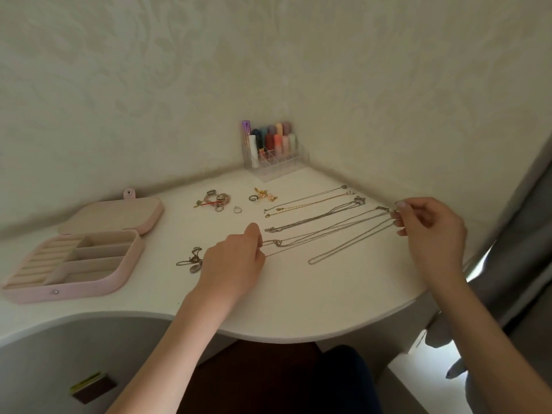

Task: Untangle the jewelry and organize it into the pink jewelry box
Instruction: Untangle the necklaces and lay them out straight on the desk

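Note:
The pink jewelry box lies open at the left of the white table, its compartments bare. Several chains lie stretched out side by side across the right half. My left hand pinches one end of a thin chain; my right hand pinches its other end near the wall, so it runs taut between them. A silver chain lies in front of it, and a gold one behind. A small tangled necklace sits just left of my left hand.
A pile of rings and bracelets, a single ring and gold earrings lie toward the back. A clear organizer with lipsticks stands in the corner. The table's curved front edge is near; a grey curtain hangs right.

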### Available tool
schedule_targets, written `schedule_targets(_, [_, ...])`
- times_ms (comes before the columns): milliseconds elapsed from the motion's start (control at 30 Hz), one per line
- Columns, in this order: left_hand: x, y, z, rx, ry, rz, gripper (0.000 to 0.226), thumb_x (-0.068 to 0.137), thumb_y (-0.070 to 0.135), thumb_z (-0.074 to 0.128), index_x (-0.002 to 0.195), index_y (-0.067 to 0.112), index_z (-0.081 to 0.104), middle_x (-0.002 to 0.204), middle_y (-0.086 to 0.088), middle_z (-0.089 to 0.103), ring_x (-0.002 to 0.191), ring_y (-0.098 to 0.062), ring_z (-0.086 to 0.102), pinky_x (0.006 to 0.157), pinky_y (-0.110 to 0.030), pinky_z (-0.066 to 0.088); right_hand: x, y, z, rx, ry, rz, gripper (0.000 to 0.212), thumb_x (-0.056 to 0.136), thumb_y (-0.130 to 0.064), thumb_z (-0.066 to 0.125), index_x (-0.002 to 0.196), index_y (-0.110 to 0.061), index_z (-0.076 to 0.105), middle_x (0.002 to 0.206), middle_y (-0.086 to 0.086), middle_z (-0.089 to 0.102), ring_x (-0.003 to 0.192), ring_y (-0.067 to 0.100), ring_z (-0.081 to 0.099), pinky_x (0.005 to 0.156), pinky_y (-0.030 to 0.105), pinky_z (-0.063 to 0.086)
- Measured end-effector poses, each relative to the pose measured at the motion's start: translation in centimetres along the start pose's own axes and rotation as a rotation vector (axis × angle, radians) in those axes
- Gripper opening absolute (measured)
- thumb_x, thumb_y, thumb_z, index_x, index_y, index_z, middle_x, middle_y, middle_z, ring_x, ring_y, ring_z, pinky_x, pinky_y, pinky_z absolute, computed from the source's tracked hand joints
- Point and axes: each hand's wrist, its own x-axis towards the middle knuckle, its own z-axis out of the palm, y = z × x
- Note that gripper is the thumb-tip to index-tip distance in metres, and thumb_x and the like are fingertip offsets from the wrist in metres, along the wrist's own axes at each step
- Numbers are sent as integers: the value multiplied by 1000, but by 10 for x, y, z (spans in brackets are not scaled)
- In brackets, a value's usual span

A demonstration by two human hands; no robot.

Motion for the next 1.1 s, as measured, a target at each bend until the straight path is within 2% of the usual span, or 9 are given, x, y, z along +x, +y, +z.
schedule_targets(133, [1, -16, -7, 13, 2, -21, 22, 91, 31, 43, 113, 27, 41, 91, 2, 63, 83, -24, 60, 67, -31, 42, -5, -4, 5, 28, -15, 4, 7, 90, -11, 59, 91, -8, 65, 76, 2, 68, 60, 4, 63, 55, 13, 50])
schedule_targets(233, [-2, -33, -11, 3, 74, -26, 23, 92, 28, 39, 116, 29, 40, 79, 4, 60, 75, -24, 59, 64, -31, 42, -7, -9, 6, 61, -10, -7, 7, 90, -12, 59, 91, -9, 65, 76, 1, 69, 60, 4, 63, 56, 13, 51])
schedule_targets(400, [-11, -66, -12, -217, 95, -87, 17, 93, 20, 42, 98, 32, 52, 53, 0, 54, 52, -23, 52, 51, -32, 38, -9, -14, 9, 117, -69, 26, 8, 91, -12, 59, 93, -9, 66, 65, -10, 70, 58, 3, 62, 57, 12, 52])
schedule_targets(533, [-20, -77, -11, -347, 110, -109, 16, 94, 21, 44, 93, 34, 53, 57, 2, 63, 51, -16, 61, 56, -38, 55, -13, -16, 12, 155, -162, 48, 8, 91, -9, 58, 94, -7, 66, 63, -14, 69, 56, 2, 62, 56, 12, 51])
schedule_targets(733, [-16, -65, -21, 132, 209, -78, 11, 93, 33, 44, 94, 33, 55, 73, 10, 66, 70, -16, 63, 60, -28, 39, -14, -25, 11, 196, -252, 44, 9, 90, -7, 58, 92, -6, 66, 65, -8, 71, 56, 5, 62, 56, 15, 52])
schedule_targets(867, [-12, -40, -24, 172, 254, -77, 18, 93, 37, 45, 97, 30, 61, 88, 11, 69, 80, -17, 63, 59, -25, 41, -15, -37, 10, 233, -304, 35, 11, 90, -5, 58, 86, -10, 67, 66, -4, 71, 57, 8, 62, 56, 17, 52])
schedule_targets(967, [-9, -9, -23, -223, 251, -1, 21, 88, 39, 57, 108, 34, 61, 98, 19, 68, 93, -2, 60, 73, -19, 39, -17, -45, 14, 254, -342, 33, 13, 89, -5, 58, 84, -13, 68, 66, -3, 71, 59, 9, 64, 58, 18, 53])
schedule_targets(1033, [-4, 17, -18, -621, 68, 101, 40, 86, 37, 63, 124, 31, 54, 115, 19, 64, 107, 9, 52, 85, -5, 36, -20, -51, 19, 275, -373, 37, 12, 89, -5, 59, 85, -11, 68, 66, -3, 71, 60, 9, 64, 58, 18, 53])
schedule_targets(1100, [0, 45, -10, -917, -168, 170, 53, 86, 35, 64, 134, 27, 44, 127, 13, 59, 118, 5, 50, 98, -10, 36, -23, -58, 24, 290, -406, 33, 10, 88, -5, 59, 86, -9, 68, 66, -2, 71, 60, 9, 64, 58, 18, 52])
